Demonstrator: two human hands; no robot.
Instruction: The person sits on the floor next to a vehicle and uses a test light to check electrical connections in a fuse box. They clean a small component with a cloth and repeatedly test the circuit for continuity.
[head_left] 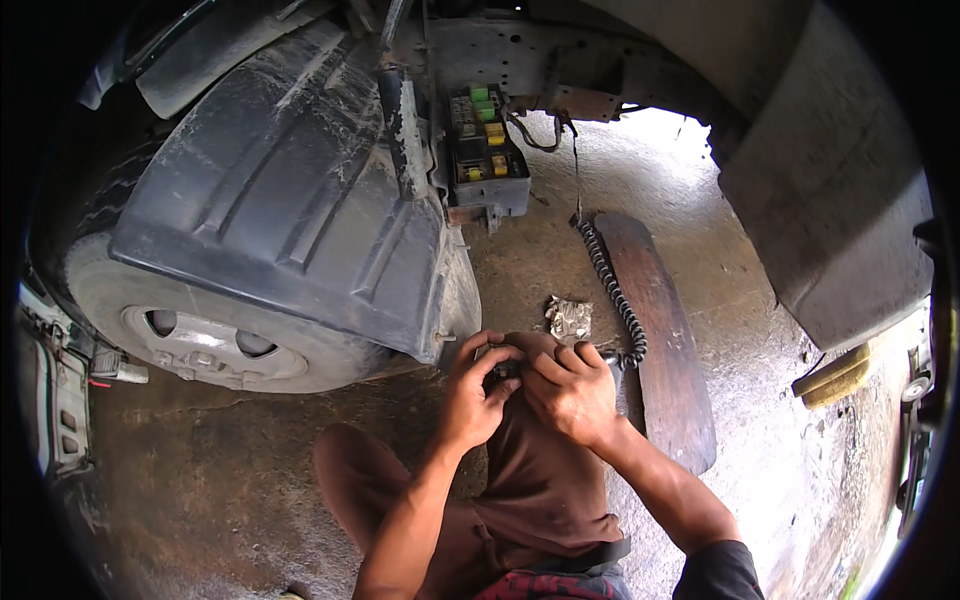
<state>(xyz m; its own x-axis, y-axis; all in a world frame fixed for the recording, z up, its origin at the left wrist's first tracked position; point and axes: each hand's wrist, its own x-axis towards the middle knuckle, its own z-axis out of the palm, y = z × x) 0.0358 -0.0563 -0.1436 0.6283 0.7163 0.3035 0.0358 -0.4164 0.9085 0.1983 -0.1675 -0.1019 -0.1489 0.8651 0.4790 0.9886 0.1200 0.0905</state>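
My left hand (478, 392) is closed, thumb and fingers pinching a small dark part (502, 372) above my knee. Most of that part is hidden by the fingers. Close by on the right, my right hand (577, 392) has its fingers curled inward, and what they hold is hidden. A black coiled cable (612, 285) ends beside the knuckles of this hand; I cannot tell whether the hand grips its end. Crumpled silvery wrapping (570, 317) lies on the floor just beyond my hands.
A truck wheel (215, 345) under a dusty black mudguard (280, 190) stands at left. An uncovered fuse box (488, 150) with green and yellow pieces is mounted beside it. A worn wooden plank (665, 350) lies right of my knee. Grey panel (830, 200) overhangs the right side.
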